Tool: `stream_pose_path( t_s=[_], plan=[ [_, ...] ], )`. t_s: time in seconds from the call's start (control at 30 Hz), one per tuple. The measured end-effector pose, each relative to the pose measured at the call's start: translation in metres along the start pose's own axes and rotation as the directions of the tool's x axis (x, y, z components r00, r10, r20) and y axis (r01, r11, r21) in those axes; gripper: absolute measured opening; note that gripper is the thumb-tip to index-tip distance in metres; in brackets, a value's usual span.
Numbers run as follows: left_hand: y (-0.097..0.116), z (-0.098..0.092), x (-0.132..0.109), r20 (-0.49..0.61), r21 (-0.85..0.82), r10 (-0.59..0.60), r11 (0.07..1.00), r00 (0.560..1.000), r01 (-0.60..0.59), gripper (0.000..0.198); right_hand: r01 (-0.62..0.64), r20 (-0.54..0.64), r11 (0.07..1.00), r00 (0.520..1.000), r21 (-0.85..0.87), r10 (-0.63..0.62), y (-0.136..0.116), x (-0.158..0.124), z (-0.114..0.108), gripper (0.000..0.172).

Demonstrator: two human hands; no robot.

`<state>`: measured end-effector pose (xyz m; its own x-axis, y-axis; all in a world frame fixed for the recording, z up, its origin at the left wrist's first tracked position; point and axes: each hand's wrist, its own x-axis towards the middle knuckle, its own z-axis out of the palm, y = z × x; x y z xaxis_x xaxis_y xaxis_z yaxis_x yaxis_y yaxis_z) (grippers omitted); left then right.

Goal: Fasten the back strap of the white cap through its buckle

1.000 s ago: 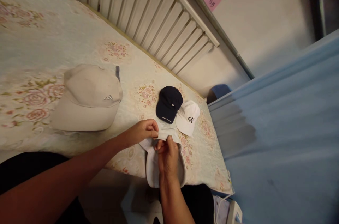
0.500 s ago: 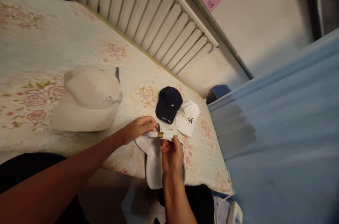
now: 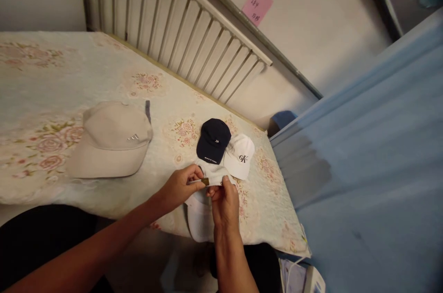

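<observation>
Both my hands hold a white cap (image 3: 200, 212) at the near edge of the bed. My left hand (image 3: 180, 186) pinches the cap's back strap at its small gold buckle (image 3: 205, 181). My right hand (image 3: 224, 200) pinches the other end of that strap, its fingers closed. The cap's brim hangs over the bed's edge below my hands. Just beyond them lie a navy cap (image 3: 212, 140) and a white cap with a black logo (image 3: 239, 156), touching each other.
A large beige cap (image 3: 110, 140) rests to the left on the floral bedspread (image 3: 51, 80). A slatted headboard (image 3: 180, 30) runs along the wall with a pink note (image 3: 256, 5). A blue curtain (image 3: 363, 168) fills the right side.
The view has tilted downward and shifted slightly. My hands have drawn closer together on the strap, with the gold buckle now between my left fingers.
</observation>
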<state>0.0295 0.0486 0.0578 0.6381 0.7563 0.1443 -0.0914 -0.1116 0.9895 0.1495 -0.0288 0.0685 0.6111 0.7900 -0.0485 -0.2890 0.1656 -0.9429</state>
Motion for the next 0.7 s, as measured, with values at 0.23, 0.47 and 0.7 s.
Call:
stream_pose_path(
  t_s=[0.23,0.47,0.7],
  plan=[
    [0.01,0.041,-0.005,-0.05,0.004,-0.011,1.0,0.999,0.011,0.012,-0.019,-0.068,0.99,0.998,-0.139,0.009,-0.031,0.002,-0.025,0.03],
    [-0.008,0.067,-0.013,-0.158,0.206,-0.013,0.978,0.987,0.046,0.011,-0.075,0.007,0.988,0.997,-0.134,0.076,-0.019,0.005,-0.044,0.029],
    [-0.013,0.067,-0.04,-0.361,0.566,0.15,0.82,0.92,0.089,0.011,-0.054,0.124,0.991,0.99,-0.119,0.069,0.002,-0.004,-0.035,0.031]
  ],
)
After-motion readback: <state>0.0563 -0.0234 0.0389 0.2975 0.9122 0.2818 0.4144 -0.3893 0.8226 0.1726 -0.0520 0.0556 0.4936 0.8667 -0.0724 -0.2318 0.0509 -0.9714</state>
